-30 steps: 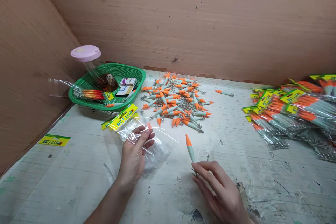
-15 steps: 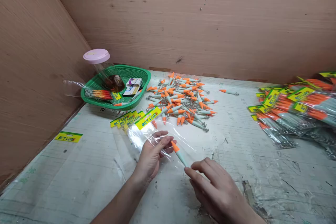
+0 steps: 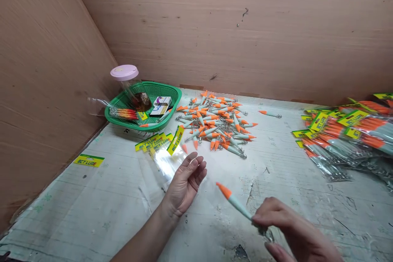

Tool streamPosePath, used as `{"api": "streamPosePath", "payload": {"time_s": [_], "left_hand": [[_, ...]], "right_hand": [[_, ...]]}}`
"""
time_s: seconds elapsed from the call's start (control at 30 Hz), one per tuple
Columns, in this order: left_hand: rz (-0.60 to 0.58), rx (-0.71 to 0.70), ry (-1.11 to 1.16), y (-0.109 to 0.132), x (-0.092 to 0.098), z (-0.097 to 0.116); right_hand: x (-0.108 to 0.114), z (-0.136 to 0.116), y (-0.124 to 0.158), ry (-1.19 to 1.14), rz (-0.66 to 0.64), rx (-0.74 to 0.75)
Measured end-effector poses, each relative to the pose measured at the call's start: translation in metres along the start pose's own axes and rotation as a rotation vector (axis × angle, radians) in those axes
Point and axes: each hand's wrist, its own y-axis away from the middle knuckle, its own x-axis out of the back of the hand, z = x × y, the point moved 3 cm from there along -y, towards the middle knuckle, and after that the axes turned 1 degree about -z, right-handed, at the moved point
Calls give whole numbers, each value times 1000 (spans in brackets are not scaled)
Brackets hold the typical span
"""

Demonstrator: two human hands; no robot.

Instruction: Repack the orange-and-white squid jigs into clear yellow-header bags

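My left hand [image 3: 186, 182] is at the centre with curled fingers, thumb and fingertips pinching a clear bag, hard to see, whose yellow label [image 3: 175, 141] stands tilted behind the hand. At the lower right, my right hand [image 3: 291, 229] grips an orange-tipped pale lure [image 3: 238, 204] by its hook end. The lure points up and left, apart from my left hand, and its hooks are blurred. Beyond the hands lies a pile of similar lures [image 3: 215, 120]. Several labelled empty bags [image 3: 156, 142] overlap just left of the pile.
A green basket [image 3: 176, 102] at the back left holds a lidded jar [image 3: 124, 73], a small box and packed lures. Bagged lures [image 3: 340, 139] are heaped at right. A loose label [image 3: 89, 160] lies at left, a single lure [image 3: 270, 114] right of the pile. Wooden walls stand behind and left.
My right hand has moved right and down with the lure, away from my left hand. The bag at my left hand has turned so its label tilts steeply. The view has shifted slightly.
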Motion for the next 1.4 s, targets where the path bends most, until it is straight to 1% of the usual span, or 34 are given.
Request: {"api": "streamPosePath", "payload": {"time_s": [0.03,0.1,0.23,0.33,0.4,0.47,0.5,0.57,0.63,0.73,0.8,0.87,1.0,1.07,1.13,1.23,1.3,1.4], "left_hand": [[-25,1,-11,0,1,-2],[-74,5,-29,1,2,-7],[-147,10,-62,6,-3,-11],[-140,0,-115,11,-7,-13],[-100,9,-185,13,-6,-15],[-69,9,-283,15,-5,-16],[-61,3,-332,16,-4,-16],[-74,1,-374,17,-4,-14],[-124,51,-306,18,-7,-11],[-232,167,-141,19,-13,-7],[-278,196,-122,19,-16,-6],[-273,172,-166,18,-15,-7],[-171,23,-387,17,-10,-11],[-158,-27,-450,18,-10,-12],[-194,-5,-384,19,-10,-12],[-267,100,-251,18,-11,-11],[-275,127,-272,16,-10,-12],[-251,73,-398,14,-9,-15]], "right_hand": [[-7,0,-2,-41,-12,-5],[-20,-3,-7,-71,5,-8],[-38,-10,-13,18,57,22],[-50,-12,-15,155,87,82],[-56,-15,-17,297,160,181],[-61,-17,-21,499,199,303],[-63,-19,-23,603,195,362],[-67,-19,-27,764,112,435],[-69,-18,-30,839,35,465],[-70,-15,-32,885,9,468],[-72,-13,-32,900,16,461],[-73,-12,-32,897,20,450],[-70,-8,-31,856,51,383],[-67,-5,-29,822,58,340],[-65,-2,-26,797,58,321],[-62,0,-21,794,67,318],[-60,1,-18,785,61,307],[-57,2,-13,755,63,294]]}}
